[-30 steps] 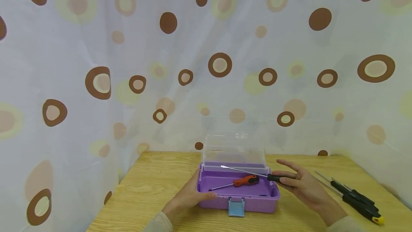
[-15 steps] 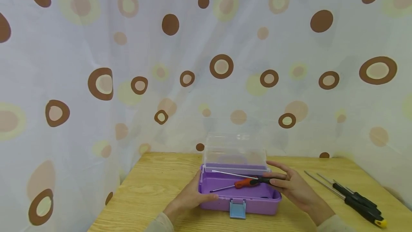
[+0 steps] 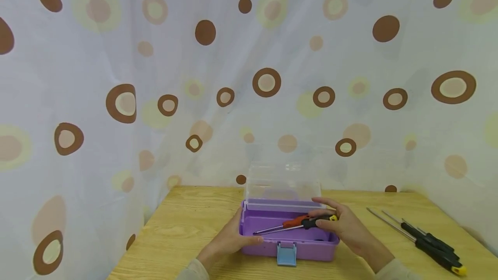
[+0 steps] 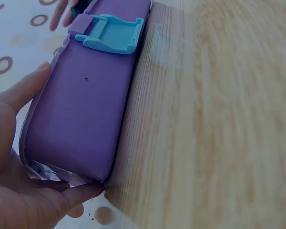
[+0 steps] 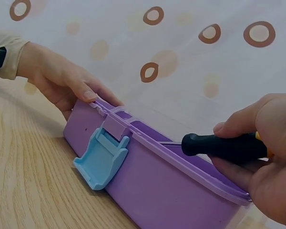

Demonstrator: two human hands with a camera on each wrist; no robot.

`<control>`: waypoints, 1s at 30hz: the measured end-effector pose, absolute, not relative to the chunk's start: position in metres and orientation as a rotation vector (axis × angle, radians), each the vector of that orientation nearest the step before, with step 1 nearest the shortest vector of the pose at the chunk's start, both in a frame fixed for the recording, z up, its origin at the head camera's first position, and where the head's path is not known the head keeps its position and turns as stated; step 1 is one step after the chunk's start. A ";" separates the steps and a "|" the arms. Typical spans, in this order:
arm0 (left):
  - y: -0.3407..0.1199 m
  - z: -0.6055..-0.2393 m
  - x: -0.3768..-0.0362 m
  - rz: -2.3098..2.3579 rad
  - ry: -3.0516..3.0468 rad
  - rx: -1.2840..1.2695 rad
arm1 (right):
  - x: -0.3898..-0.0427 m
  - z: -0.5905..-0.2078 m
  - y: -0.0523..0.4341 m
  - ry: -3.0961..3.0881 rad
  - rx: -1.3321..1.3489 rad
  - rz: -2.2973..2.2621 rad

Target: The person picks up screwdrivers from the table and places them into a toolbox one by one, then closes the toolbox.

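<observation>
A purple box (image 3: 268, 245) with a blue latch (image 3: 286, 254) stands on the wooden table (image 3: 186, 228), its clear lid (image 3: 282, 182) raised at the back. My left hand (image 3: 238, 233) grips the box's left end, thumb on the front wall (image 4: 90, 109). My right hand (image 3: 331, 223) pinches the black handle of a screwdriver (image 3: 314, 222) and holds it low inside the box at its right end; the same black handle (image 5: 224, 145) crosses the rim in the right wrist view. An orange-handled screwdriver (image 3: 296, 221) lies in the box beside it.
Several long black-handled screwdrivers (image 3: 426, 237) lie on the table at the right, one with a yellow end. A spotted curtain (image 3: 249, 77) hangs close behind and around the table. The table's left edge is near the box.
My right hand has moved left and down, bringing the black screwdriver from above the box's back rim into the box beside the orange one. The left hand stays on the box.
</observation>
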State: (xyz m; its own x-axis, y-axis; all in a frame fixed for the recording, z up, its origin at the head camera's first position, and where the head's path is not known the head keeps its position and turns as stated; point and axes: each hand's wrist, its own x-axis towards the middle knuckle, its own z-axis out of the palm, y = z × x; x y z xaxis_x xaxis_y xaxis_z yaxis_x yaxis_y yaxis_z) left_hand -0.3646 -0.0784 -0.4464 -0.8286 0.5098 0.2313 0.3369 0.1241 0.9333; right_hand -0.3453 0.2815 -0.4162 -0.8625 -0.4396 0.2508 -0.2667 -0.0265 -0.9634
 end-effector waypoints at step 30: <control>-0.079 -0.445 -0.363 1.804 2.214 0.877 | -0.338 -0.406 0.274 2.262 -0.757 -2.237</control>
